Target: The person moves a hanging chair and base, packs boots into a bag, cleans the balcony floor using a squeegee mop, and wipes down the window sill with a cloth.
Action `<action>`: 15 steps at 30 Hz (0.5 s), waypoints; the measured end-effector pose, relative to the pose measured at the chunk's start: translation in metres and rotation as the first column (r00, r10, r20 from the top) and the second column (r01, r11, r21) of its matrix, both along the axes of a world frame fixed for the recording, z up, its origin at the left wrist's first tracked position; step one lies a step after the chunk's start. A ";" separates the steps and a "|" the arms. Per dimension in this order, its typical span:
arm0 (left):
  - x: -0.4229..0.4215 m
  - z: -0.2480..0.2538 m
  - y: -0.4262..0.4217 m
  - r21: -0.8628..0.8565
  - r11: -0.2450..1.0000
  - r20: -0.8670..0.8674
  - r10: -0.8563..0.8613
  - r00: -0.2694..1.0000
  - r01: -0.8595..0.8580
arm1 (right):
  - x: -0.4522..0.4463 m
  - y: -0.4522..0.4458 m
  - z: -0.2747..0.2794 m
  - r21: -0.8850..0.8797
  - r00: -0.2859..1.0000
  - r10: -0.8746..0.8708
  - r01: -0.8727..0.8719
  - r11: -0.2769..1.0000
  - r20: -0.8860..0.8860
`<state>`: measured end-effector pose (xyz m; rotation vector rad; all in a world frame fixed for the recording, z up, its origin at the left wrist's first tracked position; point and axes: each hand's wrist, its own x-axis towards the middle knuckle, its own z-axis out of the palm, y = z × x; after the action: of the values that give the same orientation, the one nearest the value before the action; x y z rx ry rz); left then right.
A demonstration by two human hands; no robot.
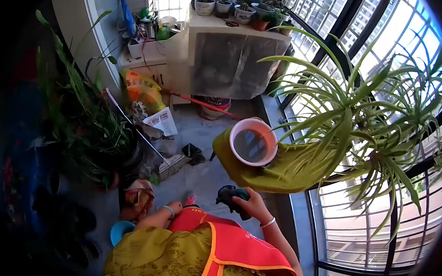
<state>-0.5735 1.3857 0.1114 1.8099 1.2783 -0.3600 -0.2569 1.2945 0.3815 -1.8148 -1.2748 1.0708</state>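
My right hand is closed around a bunched dark cloth, held out in front of my red apron. Ahead of it, a pink bucket of greyish water stands on a surface draped with an olive-green cloth. Long striped leaves of a spider plant hang over the cloth and reach the bucket's rim. My left hand is low beside the apron, near my leg; its fingers are too small and partly hidden to make out.
A broom lies among dark scraps on the tiled floor at left, near tall potted plants. A blue basin is by my left side. Several potted plants top the cabinet at the back. Barred windows run along the right.
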 end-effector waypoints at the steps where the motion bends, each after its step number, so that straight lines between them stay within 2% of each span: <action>1: -0.016 -0.006 0.013 -0.013 1.000 0.000 -0.010 1.000 0.010 | -0.001 0.020 -0.004 -0.013 1.000 -0.010 0.010 1.000 0.000; 3: -0.048 -0.019 0.043 -0.032 0.999 -0.106 0.032 0.994 -0.035 | -0.006 0.056 -0.013 -0.029 0.995 -0.023 0.020 0.999 -0.095; 4: -0.060 -0.027 0.057 -0.039 0.999 -0.107 0.022 0.994 -0.026 | -0.007 0.074 -0.012 -0.010 0.998 -0.037 0.036 0.999 -0.042; 7: -0.080 -0.030 0.099 0.054 0.987 -0.034 0.151 0.988 -0.149 | 0.001 0.119 -0.021 0.008 0.994 -0.106 0.106 0.994 0.014; 9: -0.077 -0.002 0.125 0.128 0.978 -0.059 0.171 0.984 -0.162 | 0.006 0.141 -0.023 0.059 0.987 -0.159 0.161 0.985 -0.033; 10: -0.080 -0.011 0.137 0.131 0.977 -0.058 0.179 0.982 -0.171 | 0.012 0.148 -0.028 0.066 0.982 -0.189 0.189 0.980 -0.016; 12: -0.083 -0.024 0.156 0.089 0.938 0.086 0.327 0.941 -0.335 | 0.019 0.161 -0.027 0.078 0.965 -0.260 0.256 0.964 0.045; 15: -0.073 -0.028 0.177 0.065 0.938 0.060 0.336 0.940 -0.340 | 0.033 0.173 -0.026 0.073 0.923 -0.381 0.384 0.920 -0.055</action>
<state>-0.6462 1.5628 0.0833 1.6077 1.5539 -0.0774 -0.2236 1.4676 0.3556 -1.8695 -0.8744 0.8190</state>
